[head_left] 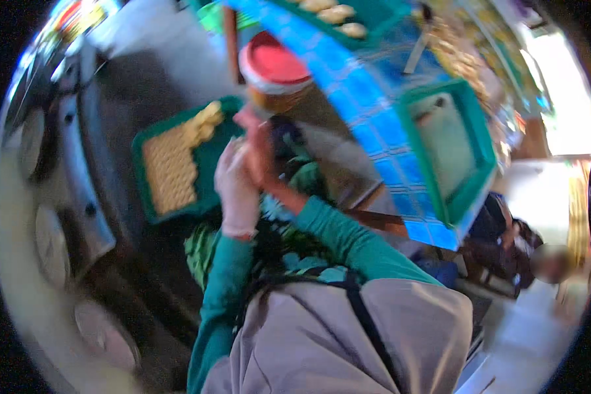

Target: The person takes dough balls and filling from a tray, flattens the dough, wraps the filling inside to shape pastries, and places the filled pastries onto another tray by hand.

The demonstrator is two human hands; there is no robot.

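Observation:
My left hand (236,187), in a pale thin glove, is pressed palm to palm with my bare right hand (261,154). A small pale bit shows between the fingers, but motion blur hides what it is. Just left of my hands, a green tray (140,180) sits low down. Rows of small pale round balls (169,172) fill its left part. Several yellower lumps (202,125) lie along its upper side. The tray's right part shows bare green bottom.
A tub with a red lid (276,60) stands ahead. At right is a table with a blue checked cloth (381,141), bearing a green tray (469,154) and another tray with pale pieces (335,13). A person (505,230) is at far right. Round lids (51,246) line the left.

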